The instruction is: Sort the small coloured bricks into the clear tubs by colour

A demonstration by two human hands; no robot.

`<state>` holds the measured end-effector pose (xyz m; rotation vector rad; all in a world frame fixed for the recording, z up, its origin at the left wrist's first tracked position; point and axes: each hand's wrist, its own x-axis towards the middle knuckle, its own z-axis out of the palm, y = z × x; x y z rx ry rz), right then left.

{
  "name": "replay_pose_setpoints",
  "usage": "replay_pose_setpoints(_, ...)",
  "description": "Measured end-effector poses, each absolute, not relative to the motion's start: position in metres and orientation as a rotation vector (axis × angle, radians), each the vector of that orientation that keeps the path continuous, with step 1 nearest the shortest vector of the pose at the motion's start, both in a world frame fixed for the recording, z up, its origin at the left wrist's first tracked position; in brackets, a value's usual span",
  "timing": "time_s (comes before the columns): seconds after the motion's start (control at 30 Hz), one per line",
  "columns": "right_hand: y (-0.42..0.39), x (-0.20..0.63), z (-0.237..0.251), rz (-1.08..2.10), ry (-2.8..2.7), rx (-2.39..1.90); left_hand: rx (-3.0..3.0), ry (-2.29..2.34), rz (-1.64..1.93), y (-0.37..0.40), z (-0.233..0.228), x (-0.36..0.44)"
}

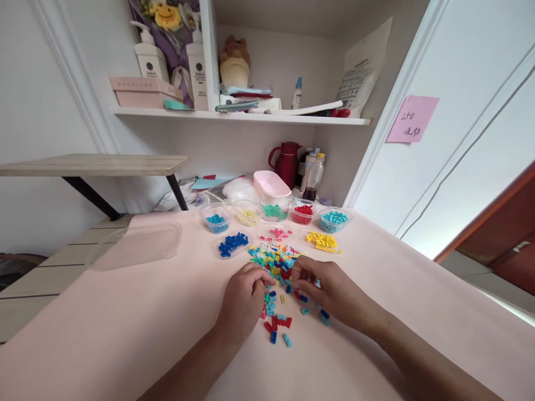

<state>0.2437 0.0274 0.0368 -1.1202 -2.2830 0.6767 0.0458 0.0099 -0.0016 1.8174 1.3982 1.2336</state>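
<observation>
A mixed pile of small toy bricks in many colours lies on the pink table cover, with loose ones scattered toward me. At its left edge rests my left hand, fingers curled in and thumb side toward the bricks; whatever they may hold is hidden. My right hand reaches into the pile's right side, thumb and fingers bent together in a pinch, and I cannot make out what is between them. Behind the pile, sorted bricks sit in clear trays: dark blue bricks, pink bricks and yellow bricks.
Farther back stand clear tubs with blue bricks, green bricks, red bricks and turquoise bricks. A clear lid lies left. Beyond are a pink basin, a red jug and a shelf.
</observation>
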Motion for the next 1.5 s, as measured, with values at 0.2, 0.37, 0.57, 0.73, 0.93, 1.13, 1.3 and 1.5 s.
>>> replay_pose_setpoints(0.2, 0.045, 0.241, 0.034, 0.937, -2.072, -1.108, 1.660, 1.427, 1.265, 0.014, -0.001, 0.044)
replay_pose_setpoints(0.37, 0.054, 0.238, 0.042, 0.901, -2.144, -1.185, 1.531, 1.409, 1.310, 0.015, 0.002, 0.043)
replay_pose_setpoints(0.57, 0.036, 0.233, 0.047, 0.763, -2.382, -1.226, 1.491, 1.389, 1.312, 0.018, -0.003, 0.041)
replay_pose_setpoints(0.73, 0.032, 0.226, 0.040, 0.509, -2.464, -1.321, 1.481, 1.379, 1.326, 0.019, -0.005, 0.041)
replay_pose_setpoints(0.93, 0.026, 0.210, 0.032, 0.357, -2.525, -1.401, 1.506, 1.412, 1.322, 0.018, -0.004, 0.040)
replay_pose_setpoints(1.13, 0.024, 0.199, 0.028, 0.317, -2.584, -1.379, 1.537, 1.436, 1.311, 0.020, -0.006, 0.040)
replay_pose_setpoints(1.3, 0.028, 0.202, 0.025, 0.321, -2.562, -1.366, 1.553, 1.444, 1.317, 0.019, -0.006, 0.040)
replay_pose_setpoints(1.5, 0.026, 0.208, 0.027, 0.355, -2.514, -1.373, 1.563, 1.450, 1.314, 0.019, -0.007, 0.040)
